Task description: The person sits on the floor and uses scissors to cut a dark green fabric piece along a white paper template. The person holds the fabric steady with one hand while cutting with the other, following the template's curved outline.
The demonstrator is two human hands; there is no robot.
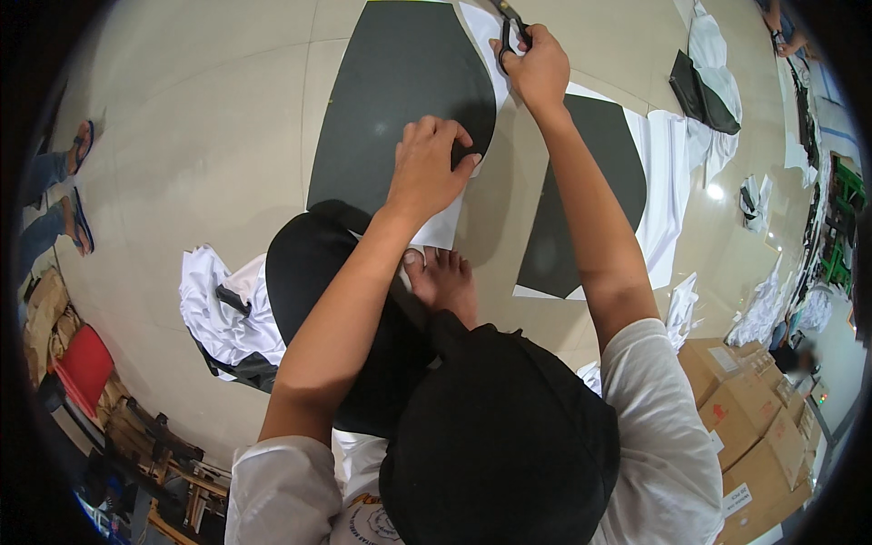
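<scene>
My left hand (427, 168) rests on a large dark grey panel (381, 82), fingers bent and apart near its right edge. White material (445, 227) shows beneath this panel. My right hand (538, 68) grips black-handled scissors (504, 59) at the panel's upper right, their blades partly out of frame. A bare foot (440, 286) is below my left hand, beside the white sheet's lower edge. To the right lies a second dark grey panel (590, 227) on white fabric (658, 200). Black material (304, 282) lies by my left forearm.
Bunched white fabric (218, 309) lies left, scraps (708, 91) right. A person's sandalled feet (77, 222) are at left; another person's hands (786, 36) at top right. Cardboard boxes (754, 427) stand lower right, a red object (82, 368) lower left. A black cap (500, 436) fills the bottom centre.
</scene>
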